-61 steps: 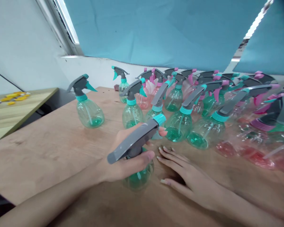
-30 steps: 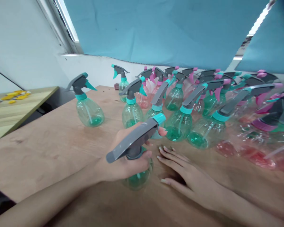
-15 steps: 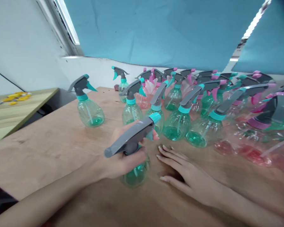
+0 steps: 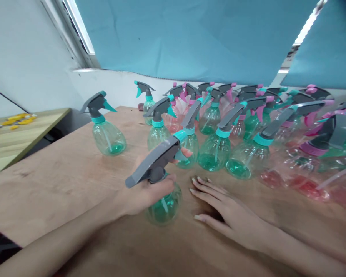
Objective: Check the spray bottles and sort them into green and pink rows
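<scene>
My left hand [image 4: 144, 192] is wrapped round the neck of a green spray bottle [image 4: 163, 206] with a grey trigger head [image 4: 152, 161] and teal nozzle; the bottle stands on the brown wooden table [image 4: 60, 181]. One finger reaches forward under the trigger. My right hand [image 4: 227, 215] lies flat on the table just right of the bottle, fingers stretched out, holding nothing.
Several green and pink spray bottles [image 4: 219, 150] crowd the far and right part of the table. A single green bottle [image 4: 106, 132] stands apart at the left. A second table [image 4: 14, 130] with small yellow pieces sits at the far left. Blue blinds [image 4: 190, 38] hang behind.
My left hand has shifted the held bottle slightly left and away. The right hand has stayed flat in the same spot.
</scene>
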Tool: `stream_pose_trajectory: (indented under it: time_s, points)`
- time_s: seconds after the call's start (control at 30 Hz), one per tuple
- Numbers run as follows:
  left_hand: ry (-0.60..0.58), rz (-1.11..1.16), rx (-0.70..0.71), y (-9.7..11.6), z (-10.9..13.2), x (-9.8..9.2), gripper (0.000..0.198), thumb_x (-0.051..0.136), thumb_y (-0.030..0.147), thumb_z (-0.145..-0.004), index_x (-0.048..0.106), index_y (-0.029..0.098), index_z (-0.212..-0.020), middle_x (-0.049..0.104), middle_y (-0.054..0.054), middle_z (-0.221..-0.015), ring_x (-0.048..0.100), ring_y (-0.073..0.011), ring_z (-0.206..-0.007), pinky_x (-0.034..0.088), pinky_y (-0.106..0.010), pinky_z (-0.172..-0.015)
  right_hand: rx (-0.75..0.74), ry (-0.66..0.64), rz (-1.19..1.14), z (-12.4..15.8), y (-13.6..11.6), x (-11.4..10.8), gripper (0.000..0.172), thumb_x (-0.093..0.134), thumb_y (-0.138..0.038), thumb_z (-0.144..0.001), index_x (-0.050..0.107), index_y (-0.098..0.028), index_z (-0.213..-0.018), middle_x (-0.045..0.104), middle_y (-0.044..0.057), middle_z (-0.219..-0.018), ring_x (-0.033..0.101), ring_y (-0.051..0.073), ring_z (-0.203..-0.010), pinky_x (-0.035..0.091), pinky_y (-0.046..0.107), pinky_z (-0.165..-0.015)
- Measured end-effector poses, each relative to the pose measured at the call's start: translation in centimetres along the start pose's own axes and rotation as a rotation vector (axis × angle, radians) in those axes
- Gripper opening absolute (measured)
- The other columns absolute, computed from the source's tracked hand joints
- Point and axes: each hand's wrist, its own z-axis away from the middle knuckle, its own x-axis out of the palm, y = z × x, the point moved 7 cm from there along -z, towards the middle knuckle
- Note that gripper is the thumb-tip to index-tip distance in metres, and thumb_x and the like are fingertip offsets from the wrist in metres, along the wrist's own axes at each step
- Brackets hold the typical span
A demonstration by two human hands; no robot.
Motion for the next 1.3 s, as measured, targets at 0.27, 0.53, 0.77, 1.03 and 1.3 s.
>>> stream_pose_trajectory:
  time_s: [0.27, 0.53, 0.77, 1.03, 1.3]
  points:
    - [0.001, 0.116, -0.006, -0.5, -0.1, 0.9, 0.04, 0.056, 0.042, -0.07, 0.068, 0.036, -0.108, 0.076, -0.001, -0.094, 0.068, -0.0287, -0.102, 0.059, -0.038, -0.08, 0.004, 0.006, -0.018, -0.1, 0.0, -0.2, 0.057, 0.05, -0.049, -0.097, 0.046, -0.021, -0.146, 0.036, 0.006, -0.157, 0.03, 0.026, -0.146, 0.029, 0.05, -0.118]
    - [0.034, 0.119, 0.011, -0.9, -0.1, 0.9, 0.047, 0.055, 0.043, -0.071, 0.065, 0.035, -0.116, 0.075, -0.002, -0.097, 0.07, -0.0268, -0.088, 0.06, -0.039, -0.075, -0.001, 0.038, -0.061, 0.1, 0.0, -0.2, 0.056, 0.053, -0.048, -0.096, 0.045, -0.024, -0.146, 0.039, 0.005, -0.156, 0.031, 0.025, -0.145, 0.029, 0.05, -0.119]
    - [-0.017, 0.093, 0.114, 0.3, -0.3, 0.7, 0.052, 0.053, 0.035, -0.071, 0.061, 0.032, -0.122, 0.075, -0.002, -0.101, 0.068, -0.0252, -0.098, 0.058, -0.036, -0.079, -0.001, 0.028, -0.055, 0.1, 0.1, -0.2, 0.057, 0.052, -0.049, -0.096, 0.044, -0.024, -0.147, 0.038, 0.005, -0.156, 0.03, 0.025, -0.146, 0.029, 0.05, -0.119]
    - [-0.027, 0.075, 0.181, 1.0, -0.4, 0.6, 0.051, 0.055, 0.034, -0.068, 0.063, 0.04, -0.118, 0.078, 0.0, -0.1, 0.068, -0.0294, -0.105, 0.058, -0.036, -0.067, -0.002, 0.022, -0.05, 0.0, -0.2, -0.4, 0.056, 0.051, -0.048, -0.097, 0.045, -0.022, -0.147, 0.038, 0.006, -0.156, 0.031, 0.026, -0.145, 0.03, 0.051, -0.118]
    - [-0.032, 0.059, 0.15, 1.0, -0.2, 0.5, 0.049, 0.054, 0.034, -0.07, 0.063, 0.04, -0.118, 0.078, 0.001, -0.102, 0.068, -0.0291, -0.107, 0.057, -0.035, -0.068, 0.005, 0.001, -0.017, 0.1, -0.1, -0.2, 0.057, 0.048, -0.051, -0.098, 0.044, -0.021, -0.147, 0.034, 0.005, -0.158, 0.028, 0.024, -0.146, 0.028, 0.049, -0.119]
